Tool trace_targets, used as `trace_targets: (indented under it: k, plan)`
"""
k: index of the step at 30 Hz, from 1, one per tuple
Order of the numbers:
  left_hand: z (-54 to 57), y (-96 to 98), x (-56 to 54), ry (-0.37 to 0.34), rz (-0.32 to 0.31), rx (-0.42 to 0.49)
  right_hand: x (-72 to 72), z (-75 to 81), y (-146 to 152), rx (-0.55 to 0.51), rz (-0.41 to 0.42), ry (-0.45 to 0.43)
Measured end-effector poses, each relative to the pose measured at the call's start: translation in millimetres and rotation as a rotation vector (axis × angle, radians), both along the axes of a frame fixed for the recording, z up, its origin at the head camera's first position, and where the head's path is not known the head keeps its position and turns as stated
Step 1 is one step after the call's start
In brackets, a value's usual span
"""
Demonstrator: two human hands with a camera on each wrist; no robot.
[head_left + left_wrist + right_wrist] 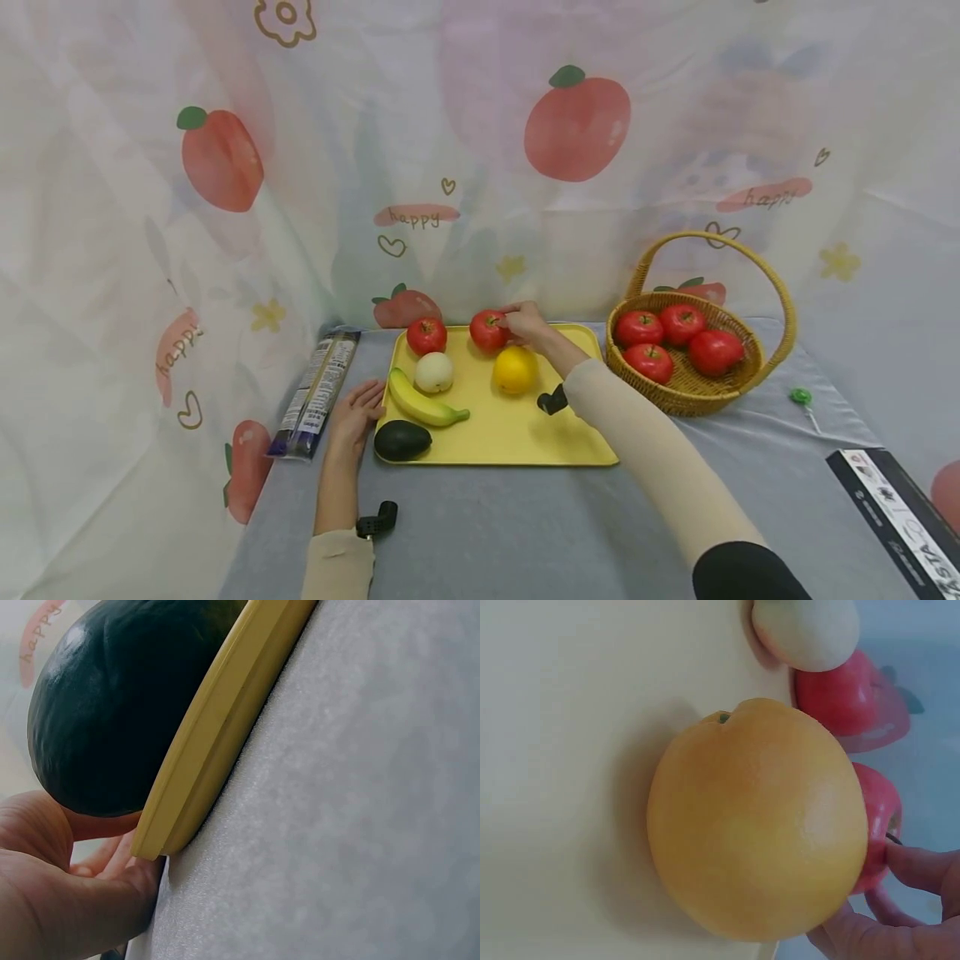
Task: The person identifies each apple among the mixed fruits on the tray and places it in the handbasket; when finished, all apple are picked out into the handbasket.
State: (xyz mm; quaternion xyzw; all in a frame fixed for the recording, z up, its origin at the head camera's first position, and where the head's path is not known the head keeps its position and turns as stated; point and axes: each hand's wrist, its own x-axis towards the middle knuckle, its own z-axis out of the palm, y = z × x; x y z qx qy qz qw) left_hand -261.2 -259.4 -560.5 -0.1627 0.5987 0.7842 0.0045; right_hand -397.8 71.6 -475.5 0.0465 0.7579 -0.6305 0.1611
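Observation:
My right hand (531,325) grips a red apple (486,332) at the back edge of the yellow tray (502,446). In the right wrist view its fingertips are on the apple (877,799), partly hidden behind a large yellow-orange fruit (757,825). My left hand (356,419) rests against the tray's left edge with extended fingers. Beside it, a dark green avocado (402,440) lies in the tray's front left corner, looming close in the left wrist view. A banana (423,404), a pale round fruit (433,372) and another red apple (427,336) also occupy the tray's left side.
Right of the tray stands a wicker basket (693,403) with a tall handle and several red apples (716,352) inside. A green lollipop (801,396) and a black-and-white box (900,517) lie farther right. Long purple-and-gold packets (315,396) lie at the left. A printed curtain (480,150) hangs behind.

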Motion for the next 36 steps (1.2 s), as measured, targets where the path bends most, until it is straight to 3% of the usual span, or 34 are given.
trace_targets:
  k: [15,36]
  plan:
    - [-0.2,-1.8,2.3,-0.005,-0.012,0.004,9.2,22.0,10.9,-0.033,0.034,0.021]
    - [1.5,-0.7,1.6,-0.001,-0.014,-0.004,39.4,43.8,28.9,-0.066,0.09,0.057]
